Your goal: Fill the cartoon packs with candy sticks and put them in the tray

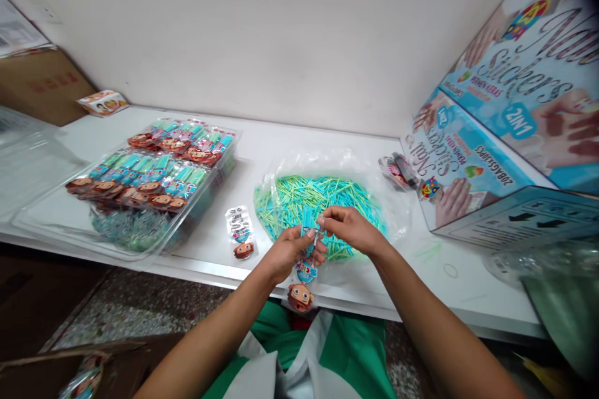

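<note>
Tabletop (257, 143): packet (306, 272) (cartoon-faced) between hands (286, 254) (352, 227)

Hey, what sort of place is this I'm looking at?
Probably a hand-packing workspace: there's a heap of green and blue sticks, a clear tray stacked with filled pouches, and printed boxes at the right.

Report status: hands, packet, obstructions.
Left hand holding face-printed packet, right hand at its upper end. Green and blue sticks just beyond. Nothing seen blocking either hand.
</note>
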`<state>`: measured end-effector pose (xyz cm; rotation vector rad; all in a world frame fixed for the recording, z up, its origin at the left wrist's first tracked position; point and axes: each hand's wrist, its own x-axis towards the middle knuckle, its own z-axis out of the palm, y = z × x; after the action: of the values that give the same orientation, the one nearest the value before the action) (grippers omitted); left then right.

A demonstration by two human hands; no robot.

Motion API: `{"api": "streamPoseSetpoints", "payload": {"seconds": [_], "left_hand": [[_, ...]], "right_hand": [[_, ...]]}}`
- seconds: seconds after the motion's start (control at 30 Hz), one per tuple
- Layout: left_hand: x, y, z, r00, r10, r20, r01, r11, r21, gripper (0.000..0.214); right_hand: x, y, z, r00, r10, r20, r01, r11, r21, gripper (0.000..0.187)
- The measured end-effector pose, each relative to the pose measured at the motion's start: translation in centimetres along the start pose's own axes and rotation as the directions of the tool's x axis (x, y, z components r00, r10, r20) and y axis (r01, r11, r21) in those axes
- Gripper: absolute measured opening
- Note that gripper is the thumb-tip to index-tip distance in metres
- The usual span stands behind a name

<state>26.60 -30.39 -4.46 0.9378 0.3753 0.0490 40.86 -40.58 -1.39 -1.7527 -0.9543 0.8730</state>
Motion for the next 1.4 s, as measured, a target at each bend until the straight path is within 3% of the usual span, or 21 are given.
{"api": "streamPoseSetpoints", "payload": {"seconds": [0.1, 0.27, 0.43, 0.67, 0.83, 1.1, 1.4], "left_hand": [[-0.1, 0.0, 0.0, 1.000, 0.006, -0.027, -0.005, 0.999, 0.031, 0.038], [-0.2, 0.0, 0.1, 1.000, 0.002, 0.009, -0.003, 0.998, 0.060, 0.037], [-0.3, -0.1, 0.0, 0.999, -0.002, 0.035, 0.000, 0.998, 0.062, 0.035], [-0.3, -0.2, -0.1, 0.999, 0.022, 0.035, -0.024, 0.998, 0.053, 0.036], [-0.4, 0.0, -0.1, 1.000, 0.013, 0.028, -0.014, 0.998, 0.056, 0.038], [-0.3, -0.3, -0.2, 0.997, -0.005, 0.075, 0.000, 0.998, 0.066, 0.036], [-0.4, -0.5, -0.3, 0.994, -0.001, 0.108, -0.003, 0.999, 0.032, 0.035]], "right_hand": [[-0.4, 0.1, 0.0, 1.000, -0.006, 0.001, 0.006, 0.999, -0.048, 0.019], [-0.6, 0.1, 0.5, 0.999, -0.032, -0.026, 0.031, 0.999, -0.042, 0.026], [-0.1, 0.2, 0.9, 0.997, -0.075, -0.029, 0.075, 0.997, -0.013, 0.021], [-0.3, -0.1, 0.9, 0.995, -0.073, -0.072, 0.056, 0.974, -0.218, 0.011], [-0.9, -0.2, 0.6, 0.998, -0.056, -0.011, 0.054, 0.987, -0.151, 0.014], [-0.5, -0.7, 1.1, 0.992, -0.096, -0.076, 0.094, 0.995, -0.034, 0.022], [-0.5, -0.7, 0.7, 0.992, -0.102, -0.067, 0.094, 0.988, -0.121, 0.016]]}}
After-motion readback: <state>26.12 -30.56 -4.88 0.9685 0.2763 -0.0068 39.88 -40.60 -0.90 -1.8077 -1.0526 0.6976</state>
